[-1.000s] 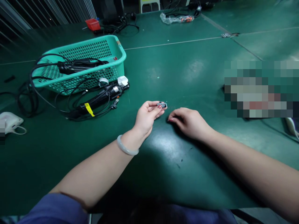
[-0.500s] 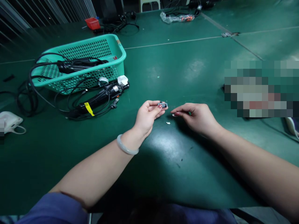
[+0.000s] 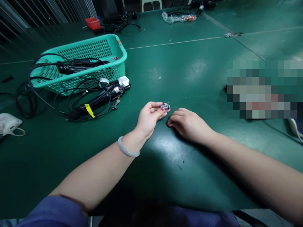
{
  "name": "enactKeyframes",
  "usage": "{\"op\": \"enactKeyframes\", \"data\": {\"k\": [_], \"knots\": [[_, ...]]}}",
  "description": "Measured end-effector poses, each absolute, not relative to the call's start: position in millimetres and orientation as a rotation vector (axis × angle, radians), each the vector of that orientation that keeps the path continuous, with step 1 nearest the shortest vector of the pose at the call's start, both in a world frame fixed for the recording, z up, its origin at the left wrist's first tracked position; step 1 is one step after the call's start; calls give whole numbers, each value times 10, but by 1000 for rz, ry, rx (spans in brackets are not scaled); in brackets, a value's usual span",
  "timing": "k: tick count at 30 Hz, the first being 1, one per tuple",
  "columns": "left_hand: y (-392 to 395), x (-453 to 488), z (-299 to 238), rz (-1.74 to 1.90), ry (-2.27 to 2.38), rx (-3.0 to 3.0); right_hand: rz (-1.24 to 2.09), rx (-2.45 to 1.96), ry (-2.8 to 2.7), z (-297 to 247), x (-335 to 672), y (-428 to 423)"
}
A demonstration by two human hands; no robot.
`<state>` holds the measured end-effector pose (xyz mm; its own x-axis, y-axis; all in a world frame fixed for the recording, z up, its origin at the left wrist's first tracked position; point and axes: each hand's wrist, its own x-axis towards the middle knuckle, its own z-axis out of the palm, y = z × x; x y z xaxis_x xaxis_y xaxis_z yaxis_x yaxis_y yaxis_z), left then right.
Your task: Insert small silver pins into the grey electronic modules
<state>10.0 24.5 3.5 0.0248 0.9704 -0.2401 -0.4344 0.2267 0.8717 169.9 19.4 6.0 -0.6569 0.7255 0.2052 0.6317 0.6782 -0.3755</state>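
Observation:
My left hand (image 3: 149,118) pinches a small dark part with a metal end (image 3: 165,107) between thumb and fingertips, just above the green table (image 3: 165,72). A pale bangle (image 3: 127,149) sits on that wrist. My right hand (image 3: 189,123) lies palm down on the table just right of the part, with its fingertips pressed together on the surface near where a tiny white piece lay a moment ago. Whatever is under those fingertips is hidden.
A teal basket (image 3: 101,50) holding a black tool and cables stands at the back left. A black electric screwdriver with a yellow tag (image 3: 99,99) lies before it. A white mask (image 3: 9,124) lies at the left edge, a red tray (image 3: 92,22) far back, a blurred patch at right.
My right hand lifted and moved right, baring a tiny white piece on the table, then came back down left over that spot. My left hand stayed still with the part.

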Motion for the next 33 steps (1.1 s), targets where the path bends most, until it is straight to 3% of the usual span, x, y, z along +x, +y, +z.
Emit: {"op": "enactKeyframes", "data": {"k": [10,28,33], "knots": [[203,121,-9,1112,938,858,736,-1275,-1765,192,1763,227],[206,112,-11,1096,925,873,853,-1313,-1543,161,1767,269],[242,91,26,1161,951,714,1037,-1406,-2018,130,1998,395]]}}
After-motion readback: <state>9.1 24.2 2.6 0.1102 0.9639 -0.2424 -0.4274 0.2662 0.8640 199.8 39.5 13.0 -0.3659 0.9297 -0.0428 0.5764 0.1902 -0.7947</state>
